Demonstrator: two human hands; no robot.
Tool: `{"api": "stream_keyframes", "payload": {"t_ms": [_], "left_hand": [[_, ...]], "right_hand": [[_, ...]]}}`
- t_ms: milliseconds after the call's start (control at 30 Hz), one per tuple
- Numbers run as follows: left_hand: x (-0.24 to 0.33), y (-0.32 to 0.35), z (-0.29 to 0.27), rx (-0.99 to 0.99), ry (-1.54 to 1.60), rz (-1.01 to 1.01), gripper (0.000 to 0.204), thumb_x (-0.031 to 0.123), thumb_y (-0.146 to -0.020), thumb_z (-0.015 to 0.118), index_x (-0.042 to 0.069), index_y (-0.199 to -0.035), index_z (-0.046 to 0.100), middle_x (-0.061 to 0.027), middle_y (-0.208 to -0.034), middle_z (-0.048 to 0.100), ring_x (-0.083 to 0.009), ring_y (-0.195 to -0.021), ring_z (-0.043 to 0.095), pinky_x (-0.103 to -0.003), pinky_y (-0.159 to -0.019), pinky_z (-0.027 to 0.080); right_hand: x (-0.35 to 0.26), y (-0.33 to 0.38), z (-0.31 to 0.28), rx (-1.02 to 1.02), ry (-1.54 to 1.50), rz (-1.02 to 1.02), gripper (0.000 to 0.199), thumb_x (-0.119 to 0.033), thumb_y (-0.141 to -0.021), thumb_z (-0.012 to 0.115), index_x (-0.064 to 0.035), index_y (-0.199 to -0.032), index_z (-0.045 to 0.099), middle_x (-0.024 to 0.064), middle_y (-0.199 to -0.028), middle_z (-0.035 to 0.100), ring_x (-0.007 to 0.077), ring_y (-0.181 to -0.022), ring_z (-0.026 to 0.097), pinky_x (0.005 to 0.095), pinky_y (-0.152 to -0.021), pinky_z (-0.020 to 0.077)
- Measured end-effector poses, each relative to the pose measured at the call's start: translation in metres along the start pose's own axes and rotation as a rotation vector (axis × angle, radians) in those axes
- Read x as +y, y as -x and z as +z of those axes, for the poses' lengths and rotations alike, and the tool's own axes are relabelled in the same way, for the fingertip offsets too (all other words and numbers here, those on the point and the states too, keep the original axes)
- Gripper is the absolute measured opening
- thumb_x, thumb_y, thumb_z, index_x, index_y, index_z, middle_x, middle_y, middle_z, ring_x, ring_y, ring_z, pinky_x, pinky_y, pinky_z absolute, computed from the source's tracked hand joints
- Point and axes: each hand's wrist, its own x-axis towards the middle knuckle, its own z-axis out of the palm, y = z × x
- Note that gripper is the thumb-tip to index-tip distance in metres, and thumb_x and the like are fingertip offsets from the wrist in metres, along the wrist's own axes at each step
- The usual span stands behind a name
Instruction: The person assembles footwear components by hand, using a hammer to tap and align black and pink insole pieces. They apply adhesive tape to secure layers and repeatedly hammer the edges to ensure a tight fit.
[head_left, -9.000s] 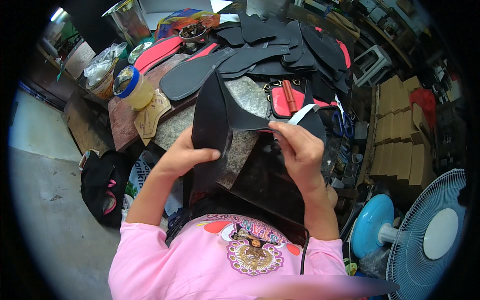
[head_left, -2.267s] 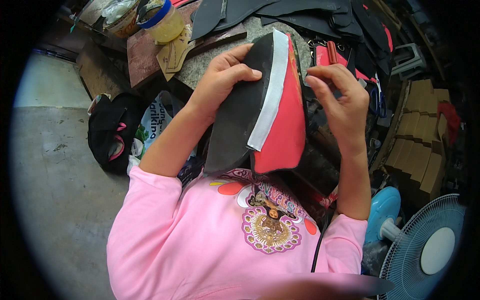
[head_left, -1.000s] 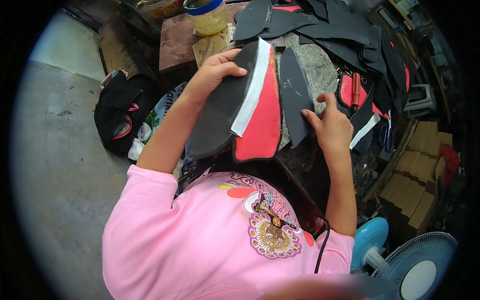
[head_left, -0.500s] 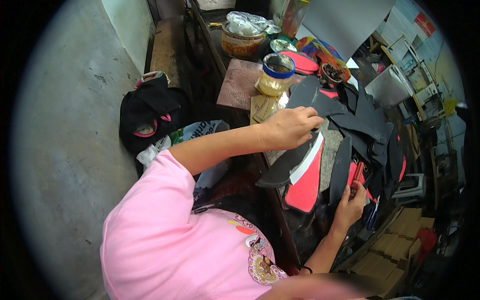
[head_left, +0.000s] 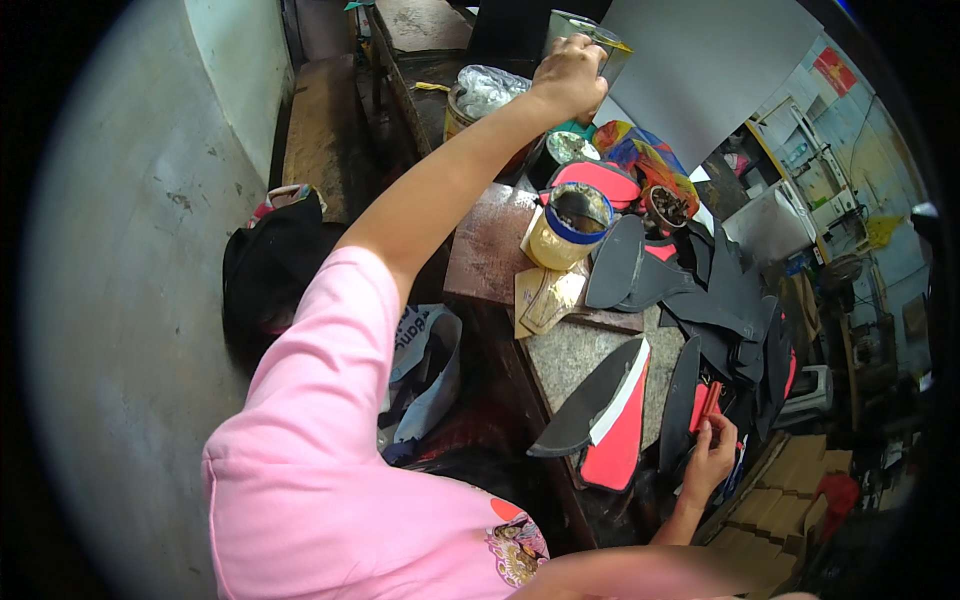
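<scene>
My left hand [head_left: 568,75] has left the black, white-striped and pink cut panel [head_left: 603,412], now lying on the stone slab [head_left: 570,352], and wraps the metal tin [head_left: 590,40]. Right hand [head_left: 710,458] pinches, apparently, a red-handled tool [head_left: 708,402].

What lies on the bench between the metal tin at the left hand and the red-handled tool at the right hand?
In the head view, between metal tin and red-handled tool: a blue-rimmed jar and dark cut pieces.

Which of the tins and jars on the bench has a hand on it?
The tall metal tin at the far end: the left hand grips it, while the blue-rimmed yellow jar stands untouched.
</scene>
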Motion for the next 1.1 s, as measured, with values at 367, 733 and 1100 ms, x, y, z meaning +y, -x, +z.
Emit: {"api": "stream_keyframes", "payload": {"t_ms": [367, 733, 1100], "left_hand": [[-0.059, -0.098, 0.130, -0.043, -0.165, -0.289, 0.062, 0.026, -0.083, 0.067, 0.007, -0.140, 0.049, -0.0127, -0.151, 0.036, -0.0341, -0.143, 0.031, -0.044, -0.116, 0.033], [-0.080, -0.150, 0.165, -0.162, 0.021, -0.258, 0.059, 0.029, -0.091, 0.061, 0.007, -0.143, 0.044, -0.0199, -0.155, 0.034, -0.0409, -0.143, 0.032, -0.056, -0.116, 0.027], [-0.092, -0.172, 0.153, -0.516, -0.461, -0.008, 0.060, 0.061, -0.081, 0.064, 0.011, -0.113, 0.074, -0.0158, -0.125, 0.067, -0.0348, -0.127, 0.052, -0.050, -0.103, 0.039]], "right_hand": [[-0.048, -0.055, -0.002, -0.075, 0.150, -0.237, 0.010, -0.007, -0.089, 0.066, -0.0031, -0.097, 0.065, 0.0099, -0.095, 0.065, 0.0281, -0.090, 0.062, 0.0365, -0.078, 0.0489], [-0.063, -0.083, 0.014, -0.143, 0.104, -0.274, 0.012, 0.000, -0.084, 0.066, -0.0012, -0.095, 0.064, 0.0115, -0.093, 0.064, 0.0289, -0.085, 0.062, 0.0376, -0.075, 0.0491], [-0.069, -0.111, 0.033, -0.180, 0.001, -0.250, 0.013, 0.005, -0.082, 0.066, -0.0006, -0.093, 0.065, 0.0112, -0.089, 0.065, 0.0272, -0.082, 0.062, 0.0357, -0.072, 0.0488]]}}
